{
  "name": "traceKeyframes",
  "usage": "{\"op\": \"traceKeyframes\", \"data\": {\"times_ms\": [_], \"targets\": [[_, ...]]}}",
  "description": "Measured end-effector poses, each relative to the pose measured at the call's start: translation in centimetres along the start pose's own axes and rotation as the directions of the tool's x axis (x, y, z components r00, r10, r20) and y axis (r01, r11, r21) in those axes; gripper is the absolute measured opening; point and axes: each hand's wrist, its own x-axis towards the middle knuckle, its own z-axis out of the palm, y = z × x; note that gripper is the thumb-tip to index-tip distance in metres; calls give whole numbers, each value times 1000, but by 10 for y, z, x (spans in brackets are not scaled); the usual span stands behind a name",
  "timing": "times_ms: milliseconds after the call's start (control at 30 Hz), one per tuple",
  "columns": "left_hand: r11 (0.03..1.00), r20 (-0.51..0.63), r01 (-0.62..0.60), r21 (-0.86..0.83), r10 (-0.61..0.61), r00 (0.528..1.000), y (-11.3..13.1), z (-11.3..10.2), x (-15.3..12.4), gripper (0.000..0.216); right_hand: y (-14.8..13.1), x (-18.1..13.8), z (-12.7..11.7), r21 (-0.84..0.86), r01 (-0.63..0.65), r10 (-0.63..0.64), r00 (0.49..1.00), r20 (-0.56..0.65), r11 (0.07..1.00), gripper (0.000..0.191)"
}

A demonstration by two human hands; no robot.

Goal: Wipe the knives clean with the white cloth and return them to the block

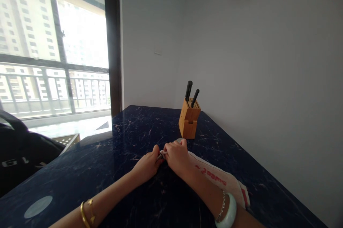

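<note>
My left hand (148, 163) and my right hand (177, 155) meet on a dark blue marble countertop (107, 163). Both are closed around a small greyish object (163, 154) pinched between them; it may be a knife blade or a fold of cloth, and I cannot make it out. A cream cloth with red lettering (222, 181) lies under and beside my right forearm. Just beyond my hands stands a wooden knife block (189, 119) with two black-handled knives (191, 94) in it.
A grey wall runs along the right side of the countertop. A large window with a balcony railing (53, 78) is at the left. A dark bag or garment (18, 149) sits at the left edge. A pale round mark (38, 206) is on the near left countertop.
</note>
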Motion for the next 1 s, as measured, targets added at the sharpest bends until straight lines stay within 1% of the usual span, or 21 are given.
{"op": "traceKeyframes", "data": {"times_ms": [67,167,333,467,700,800,900,1000], "targets": [[1000,9,-8,-1,8,1000,1,-1,0,9,1,1,1,2,-18,18,1000,2,1000,18],[999,13,-38,-6,38,999,2,-2,-1,10,4,4,2,-9,-78,78,997,-16,997,17],[1000,16,-13,-13,13,1000,3,-3,-2,8,17,9,5,-80,-143,143,990,-9,987,14],[1000,-1,-5,-23,5,1000,2,-3,-2,9,35,12,7,-95,-215,215,977,-20,972,16],[998,-16,-2,-55,1,1000,0,-3,-1,12,76,12,9,-158,-370,365,929,-64,916,14],[997,-11,21,-73,-22,1000,1,-5,0,13,87,10,8,-174,-410,403,912,-76,895,14],[995,-19,18,-96,-20,1000,0,-6,1,14,86,9,6,-181,-411,402,912,-84,894,17],[992,-29,4,-127,-8,1000,-1,-5,1,13,74,9,5,-188,-357,350,934,-73,915,17]]}}
